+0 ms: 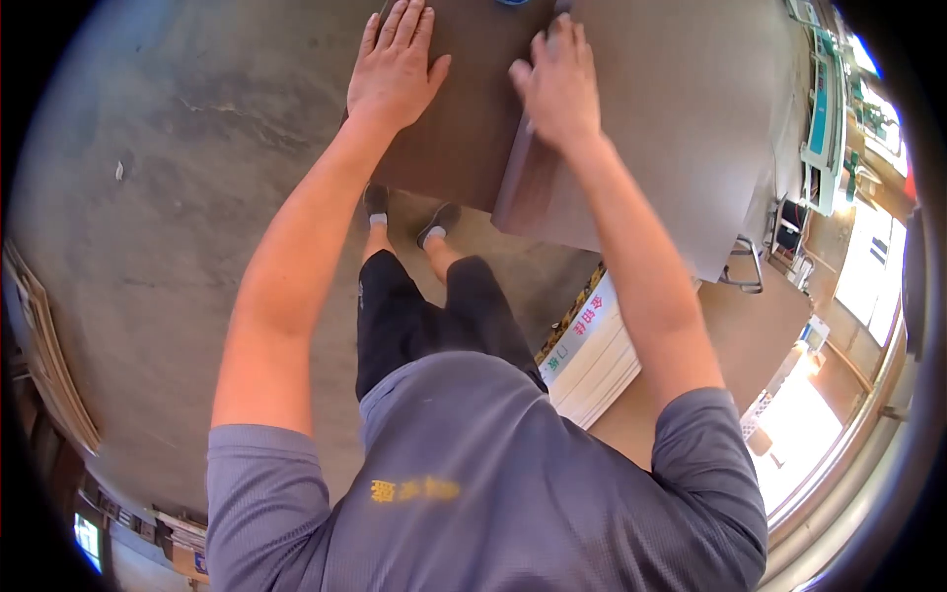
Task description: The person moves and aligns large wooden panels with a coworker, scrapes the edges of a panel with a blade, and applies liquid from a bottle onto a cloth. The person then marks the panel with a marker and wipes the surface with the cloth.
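My left hand [395, 64] lies flat on a dark brown panel [449, 138] near its left edge, fingers spread and pointing away from me. Over the raised edge of a stack of brown boards [681, 118], just right of that panel, is my right hand [560, 84]. Its fingers are apart and slightly blurred, and nothing shows in them. Whether the right palm touches the boards cannot be made out. Part of a blue object [512, 2] shows at the top edge of the view, between the hands.
Below the boards, a white stack of panels with printed characters [597, 345] stands at my right. A metal handle [747, 266] juts out near the boards' lower right corner. Long boards [49, 345] lean at the far left. Machinery [824, 99] stands at the right.
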The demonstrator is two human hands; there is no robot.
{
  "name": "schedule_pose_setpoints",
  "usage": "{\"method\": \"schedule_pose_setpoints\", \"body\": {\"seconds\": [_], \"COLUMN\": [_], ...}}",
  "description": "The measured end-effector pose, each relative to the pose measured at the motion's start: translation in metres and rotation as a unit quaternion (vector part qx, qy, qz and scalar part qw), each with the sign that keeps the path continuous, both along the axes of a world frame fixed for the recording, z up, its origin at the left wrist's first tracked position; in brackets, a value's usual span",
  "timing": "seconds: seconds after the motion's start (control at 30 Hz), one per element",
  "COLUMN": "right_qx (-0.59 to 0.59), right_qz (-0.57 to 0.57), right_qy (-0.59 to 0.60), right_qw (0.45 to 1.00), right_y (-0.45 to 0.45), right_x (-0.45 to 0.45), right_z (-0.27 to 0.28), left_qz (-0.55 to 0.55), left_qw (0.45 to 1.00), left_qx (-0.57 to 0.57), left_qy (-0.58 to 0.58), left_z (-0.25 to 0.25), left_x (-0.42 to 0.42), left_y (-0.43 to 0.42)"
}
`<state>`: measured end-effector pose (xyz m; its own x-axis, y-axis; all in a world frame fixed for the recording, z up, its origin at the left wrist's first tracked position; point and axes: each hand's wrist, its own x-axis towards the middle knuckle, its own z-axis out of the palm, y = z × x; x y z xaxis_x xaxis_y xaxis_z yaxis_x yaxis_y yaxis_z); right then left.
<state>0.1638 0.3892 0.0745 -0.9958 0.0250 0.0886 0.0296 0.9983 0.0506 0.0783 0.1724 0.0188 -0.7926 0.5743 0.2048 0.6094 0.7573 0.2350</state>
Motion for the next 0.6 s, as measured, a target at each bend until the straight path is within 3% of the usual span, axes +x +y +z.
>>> {"method": "schedule_pose_setpoints", "body": {"seconds": [0.07,0.13,0.2,0.27,0.3,0.4,0.43,0.53,0.6], "right_qx": [-0.052,-0.122,-0.122,-0.116,-0.138,-0.153,-0.149,-0.112,-0.018], "right_qz": [0.026,0.061,0.082,0.095,0.074,0.016,0.006,-0.088,-0.178], "right_qy": [-0.043,-0.16,-0.17,-0.169,-0.123,0.007,0.014,0.019,0.014], "right_qw": [0.997,0.978,0.974,0.974,0.98,0.988,0.989,0.99,0.984], "right_y": [-0.053,-0.087,-0.082,-0.075,-0.068,-0.007,0.021,0.149,0.272], "right_x": [0.079,0.149,0.149,0.13,0.109,0.033,0.017,0.027,0.062], "right_z": [0.023,0.033,0.032,0.026,0.019,0.015,0.01,0.011,-0.01], "left_qz": [0.002,-0.017,-0.04,0.017,0.031,0.017,-0.016,-0.084,-0.075], "left_qw": [0.999,0.998,0.994,0.953,0.94,0.916,0.91,0.935,0.958], "left_qx": [0.032,0.065,0.098,0.274,0.306,0.359,0.372,0.271,0.178], "left_qy": [-0.002,-0.013,-0.02,-0.127,-0.148,-0.179,-0.183,-0.213,-0.212], "left_z": [-0.003,-0.008,-0.007,0.01,0.03,0.094,0.093,0.101,0.099], "left_x": [-0.002,-0.007,-0.001,0.021,0.042,0.118,0.139,0.17,0.166], "left_y": [-0.001,-0.007,-0.008,-0.009,-0.004,0.022,0.035,0.086,0.119]}}
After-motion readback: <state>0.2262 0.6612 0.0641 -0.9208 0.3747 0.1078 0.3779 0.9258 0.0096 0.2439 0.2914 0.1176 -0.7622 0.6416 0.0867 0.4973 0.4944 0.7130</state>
